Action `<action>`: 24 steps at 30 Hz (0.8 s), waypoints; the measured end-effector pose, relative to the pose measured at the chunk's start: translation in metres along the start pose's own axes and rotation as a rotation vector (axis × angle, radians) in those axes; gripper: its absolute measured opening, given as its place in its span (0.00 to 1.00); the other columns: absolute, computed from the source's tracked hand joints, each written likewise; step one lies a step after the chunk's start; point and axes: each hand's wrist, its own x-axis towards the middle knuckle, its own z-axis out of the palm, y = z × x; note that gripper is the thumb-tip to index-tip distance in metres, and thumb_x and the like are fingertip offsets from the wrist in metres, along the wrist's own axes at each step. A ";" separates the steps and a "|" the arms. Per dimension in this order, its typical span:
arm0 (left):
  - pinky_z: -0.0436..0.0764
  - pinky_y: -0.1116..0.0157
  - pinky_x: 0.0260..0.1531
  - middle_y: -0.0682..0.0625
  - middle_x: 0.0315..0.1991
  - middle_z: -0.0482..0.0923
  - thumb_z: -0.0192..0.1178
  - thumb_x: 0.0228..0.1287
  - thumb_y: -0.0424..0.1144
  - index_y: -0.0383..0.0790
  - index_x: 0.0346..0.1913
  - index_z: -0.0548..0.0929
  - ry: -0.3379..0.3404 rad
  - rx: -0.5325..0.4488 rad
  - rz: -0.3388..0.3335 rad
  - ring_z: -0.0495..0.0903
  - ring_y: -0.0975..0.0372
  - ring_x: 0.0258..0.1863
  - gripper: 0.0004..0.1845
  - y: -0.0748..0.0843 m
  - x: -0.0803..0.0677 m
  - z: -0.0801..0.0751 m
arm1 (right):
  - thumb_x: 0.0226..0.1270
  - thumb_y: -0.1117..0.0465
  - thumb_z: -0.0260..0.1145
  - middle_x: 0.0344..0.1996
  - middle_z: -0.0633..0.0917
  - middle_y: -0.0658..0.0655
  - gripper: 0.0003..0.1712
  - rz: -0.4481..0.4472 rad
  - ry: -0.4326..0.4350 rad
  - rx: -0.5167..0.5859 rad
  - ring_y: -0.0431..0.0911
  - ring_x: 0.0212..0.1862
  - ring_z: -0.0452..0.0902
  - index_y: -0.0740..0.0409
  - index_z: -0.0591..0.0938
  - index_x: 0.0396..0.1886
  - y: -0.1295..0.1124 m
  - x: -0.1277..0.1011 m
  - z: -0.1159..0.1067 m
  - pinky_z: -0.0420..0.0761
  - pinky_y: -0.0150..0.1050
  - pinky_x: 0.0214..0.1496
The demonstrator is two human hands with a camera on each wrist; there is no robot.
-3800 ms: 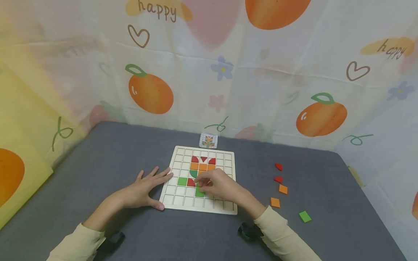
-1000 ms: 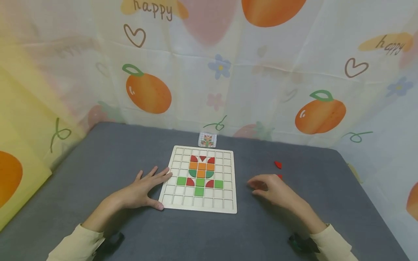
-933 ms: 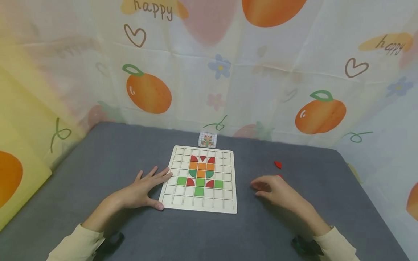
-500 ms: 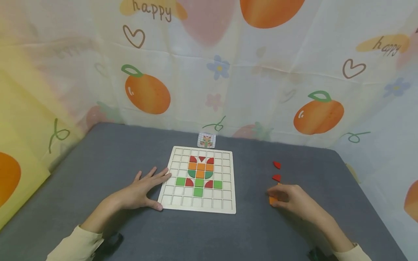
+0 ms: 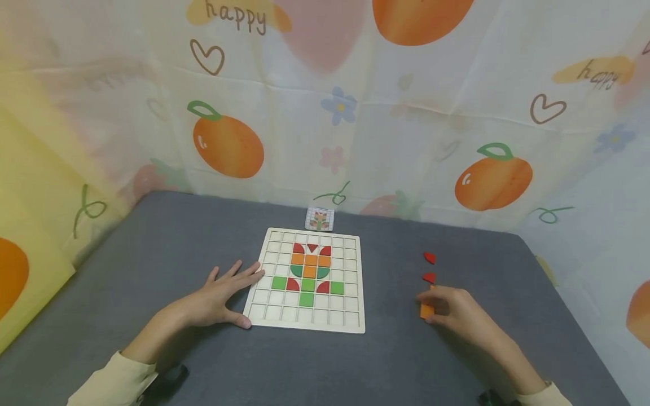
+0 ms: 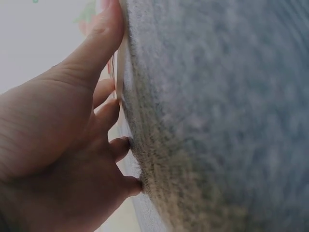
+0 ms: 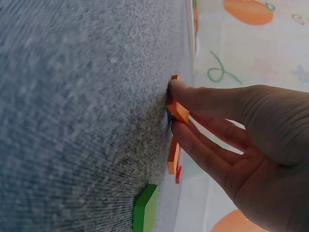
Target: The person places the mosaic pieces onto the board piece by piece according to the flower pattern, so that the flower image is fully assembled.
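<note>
My left hand (image 5: 215, 299) lies with spread fingers at the left edge of the white gridded board (image 5: 278, 311), its thumb at the near corner and fingertips on the rim. In the left wrist view, the thumb (image 6: 99, 43) touches the board's edge. Red, orange, teal and green tiles form a flower-like pattern on the board. To the right, my right hand (image 5: 459, 310) pinches an orange square tile (image 5: 426, 311) between thumb and fingers, at the table surface. The right wrist view shows this orange tile (image 7: 179, 112) tilted in the pinch.
Two red tiles (image 5: 429, 257) lie beyond my right hand. Another orange tile (image 7: 174, 157) and a green tile (image 7: 146, 210) lie near it on the grey table (image 5: 396, 361). A small pattern card (image 5: 320, 219) sits behind the board, before a printed curtain (image 5: 284, 84).
My right hand has moved from over the board rightward to the loose tiles and now pinches an orange tile. The pattern it partly covered is in full view. My left hand has stayed put.
</note>
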 end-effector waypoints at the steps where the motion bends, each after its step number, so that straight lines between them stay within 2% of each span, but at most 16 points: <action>1: 0.30 0.30 0.61 0.41 0.78 0.48 0.73 0.44 0.58 0.41 0.76 0.58 0.001 0.000 0.000 0.37 0.35 0.74 0.57 0.000 -0.001 0.000 | 0.52 0.68 0.76 0.42 0.88 0.55 0.21 0.004 0.007 0.004 0.45 0.42 0.85 0.61 0.85 0.48 -0.001 0.000 0.000 0.83 0.33 0.39; 6: 0.30 0.30 0.61 0.41 0.78 0.48 0.73 0.45 0.58 0.42 0.76 0.59 0.006 -0.014 0.004 0.37 0.35 0.74 0.56 0.000 -0.002 -0.001 | 0.56 0.68 0.74 0.34 0.87 0.47 0.18 0.035 0.042 0.028 0.39 0.37 0.83 0.59 0.86 0.48 -0.006 0.002 0.000 0.83 0.32 0.37; 10: 0.30 0.29 0.61 0.41 0.78 0.48 0.73 0.45 0.58 0.42 0.76 0.59 0.005 -0.014 0.010 0.37 0.35 0.74 0.56 0.000 -0.001 -0.001 | 0.57 0.67 0.74 0.33 0.86 0.45 0.18 0.039 0.040 0.028 0.37 0.35 0.82 0.59 0.85 0.49 -0.008 0.003 0.000 0.82 0.31 0.36; 18: 0.30 0.29 0.60 0.40 0.78 0.47 0.73 0.45 0.59 0.41 0.76 0.58 -0.001 -0.013 0.006 0.37 0.34 0.74 0.57 0.001 -0.001 -0.001 | 0.56 0.69 0.74 0.31 0.86 0.44 0.18 -0.032 0.046 0.019 0.34 0.33 0.81 0.61 0.85 0.48 -0.014 0.011 0.003 0.83 0.34 0.38; 24: 0.30 0.30 0.61 0.40 0.77 0.47 0.73 0.45 0.59 0.40 0.76 0.58 0.000 -0.010 0.000 0.37 0.34 0.74 0.57 0.001 -0.002 -0.001 | 0.56 0.69 0.73 0.33 0.86 0.45 0.18 -0.074 0.045 0.019 0.35 0.35 0.81 0.60 0.86 0.48 -0.027 0.027 0.009 0.83 0.34 0.39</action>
